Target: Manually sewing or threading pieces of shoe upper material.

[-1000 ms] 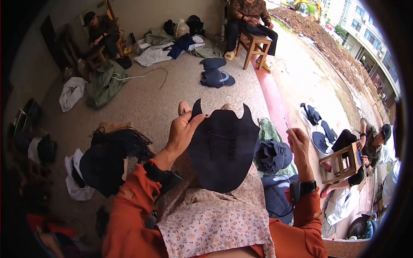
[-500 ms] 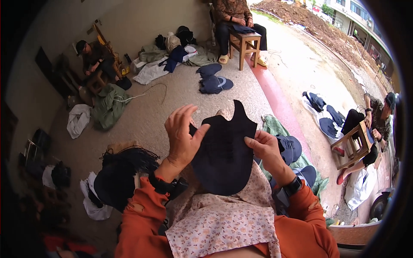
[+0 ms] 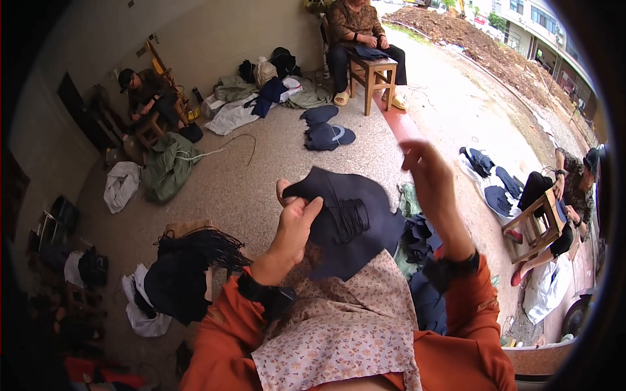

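Observation:
A dark navy shoe upper (image 3: 372, 195) is held flat above my lap, with black lace rows (image 3: 349, 218) across its middle. My left hand (image 3: 290, 228) is closed on its left corner, thumb on top. Raised off the upper to the right is my right hand (image 3: 433, 186), its fingers blurred but apart, with nothing visible in them. A floral apron (image 3: 339, 319) covers my lap. To my left, a bundle of black laces (image 3: 202, 244) lies beside a pile of dark pieces (image 3: 173, 287). More dark uppers (image 3: 427, 300) lie by my right forearm.
Two dark uppers (image 3: 329, 137) lie on the floor ahead. A person sits at a wooden stool (image 3: 373, 68) at the back; others work at far left and right. Sacks (image 3: 169, 163) and fabric heaps (image 3: 235, 117) stand along the left and back.
My right hand has let go of the upper's right edge and lifted away. The upper has turned, now showing its lacing; my left hand has moved lower and closed on its corner.

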{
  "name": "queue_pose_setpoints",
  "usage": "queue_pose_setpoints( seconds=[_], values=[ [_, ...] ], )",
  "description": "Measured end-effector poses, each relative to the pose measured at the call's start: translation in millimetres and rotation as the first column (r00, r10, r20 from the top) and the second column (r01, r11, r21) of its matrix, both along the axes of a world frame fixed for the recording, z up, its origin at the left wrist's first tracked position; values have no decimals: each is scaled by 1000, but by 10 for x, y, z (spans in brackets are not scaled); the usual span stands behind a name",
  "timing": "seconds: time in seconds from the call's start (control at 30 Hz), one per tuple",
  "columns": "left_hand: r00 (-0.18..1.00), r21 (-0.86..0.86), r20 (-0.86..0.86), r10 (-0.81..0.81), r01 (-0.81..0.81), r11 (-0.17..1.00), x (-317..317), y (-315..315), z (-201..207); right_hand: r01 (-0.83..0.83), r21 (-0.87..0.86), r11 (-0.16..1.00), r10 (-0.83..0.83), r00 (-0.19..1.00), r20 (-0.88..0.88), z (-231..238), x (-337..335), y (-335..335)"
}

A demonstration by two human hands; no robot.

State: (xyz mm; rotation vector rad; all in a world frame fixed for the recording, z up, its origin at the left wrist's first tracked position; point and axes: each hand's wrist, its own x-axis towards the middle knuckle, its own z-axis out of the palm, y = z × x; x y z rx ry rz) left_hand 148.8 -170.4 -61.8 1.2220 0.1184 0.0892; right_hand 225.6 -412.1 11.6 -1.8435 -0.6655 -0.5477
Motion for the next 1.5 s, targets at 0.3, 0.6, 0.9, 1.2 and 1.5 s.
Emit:
queue_pose_setpoints(
  seconds=[0.3, 0.6, 0.9, 1.2, 1.5],
  values=[
    [1000, -275, 16, -9, 13, 961, -340, -165, -141, -147, -161, 976, 130, 985, -113, -812, -816, 330],
    [997, -77, -75, 29, -35, 996, -371, -225, -306, 10, -343, 939, 33, 992, 118, -851, -791, 376],
    [995, -117, -101, 16, -28, 993, -353, -170, -324, -23, -466, 885, 130, 972, 198, -745, -584, 401],
    [995, -81, -89, 38, -45, 996, -303, -232, -242, 100, -473, 875, 53, 953, 300, -722, -659, 510],
    [990, -87, -69, 123, -128, 988, -298, -252, -334, -147, -284, 947, 142, 989, -38, -754, -567, 415]
  ],
)
